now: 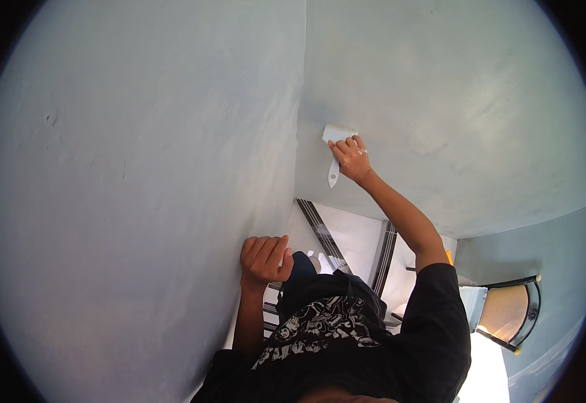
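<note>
My right hand grips a white paintbrush by its lower part and handle, its wide head against the pale grey wall just right of a corner. There is white paint on the back of the hand. My left hand is closed with curled fingers, beside or against the left-hand grey wall, lower than the brush; whether anything is inside it is hidden. Both walls show patchy, uneven shading.
Below me lies a white surface with dark striped bands. At the lower right, a black-framed object with a tan panel is near a grey-blue wall, beside a bright white area.
</note>
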### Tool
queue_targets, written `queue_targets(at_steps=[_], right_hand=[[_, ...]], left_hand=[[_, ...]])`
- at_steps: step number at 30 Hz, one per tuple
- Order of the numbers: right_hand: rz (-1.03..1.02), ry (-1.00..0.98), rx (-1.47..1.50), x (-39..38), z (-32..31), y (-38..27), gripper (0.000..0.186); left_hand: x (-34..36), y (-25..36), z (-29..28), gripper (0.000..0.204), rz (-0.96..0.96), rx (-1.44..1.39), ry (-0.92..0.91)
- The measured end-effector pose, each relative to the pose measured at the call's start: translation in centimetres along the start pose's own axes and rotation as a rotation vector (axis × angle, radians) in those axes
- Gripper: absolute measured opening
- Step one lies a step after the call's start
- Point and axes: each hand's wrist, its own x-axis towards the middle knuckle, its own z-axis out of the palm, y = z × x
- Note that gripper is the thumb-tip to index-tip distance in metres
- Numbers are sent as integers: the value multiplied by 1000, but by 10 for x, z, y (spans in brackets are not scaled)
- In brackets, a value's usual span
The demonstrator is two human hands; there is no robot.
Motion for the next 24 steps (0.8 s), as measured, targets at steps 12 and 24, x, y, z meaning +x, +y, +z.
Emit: queue_targets(at_steps=[12,24], right_hand=[[-120,-250,74,42,-62,62,50],[-146,608,-172,192,-213,89,43]], left_hand=[[-4,1,1,21,7,5,9],[-4,-5,7,21,1,-7,-10]])
